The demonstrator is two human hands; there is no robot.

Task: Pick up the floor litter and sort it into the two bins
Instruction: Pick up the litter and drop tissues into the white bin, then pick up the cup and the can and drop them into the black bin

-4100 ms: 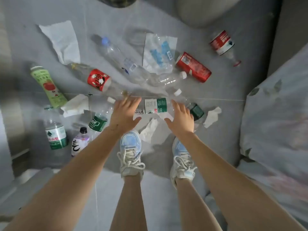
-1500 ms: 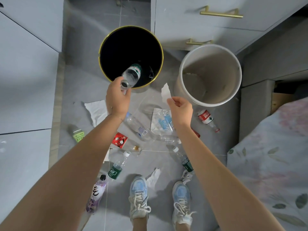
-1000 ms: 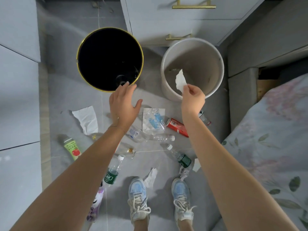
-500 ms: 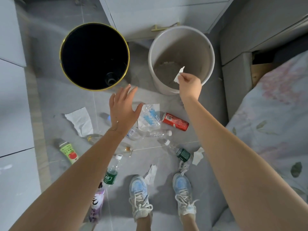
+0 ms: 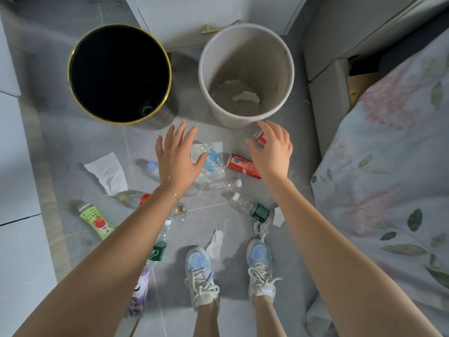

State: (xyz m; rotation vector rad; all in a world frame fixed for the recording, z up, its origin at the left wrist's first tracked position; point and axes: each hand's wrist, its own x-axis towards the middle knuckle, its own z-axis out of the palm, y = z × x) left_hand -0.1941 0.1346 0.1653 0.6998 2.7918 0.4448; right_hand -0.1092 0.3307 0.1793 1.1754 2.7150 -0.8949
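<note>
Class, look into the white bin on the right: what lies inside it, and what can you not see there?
Inside the white bin, crumpled white tissue lies on the bottom. The near wall hides the part of the bottom closest to the camera.

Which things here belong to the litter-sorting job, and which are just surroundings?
Part of the job:
black bin
white bin
tissue
red can
green juice bottle
clear bottle
plastic wrapper
left hand and right hand, both empty

Just surroundings:
floral bedding
drawer handle
sneakers
</note>
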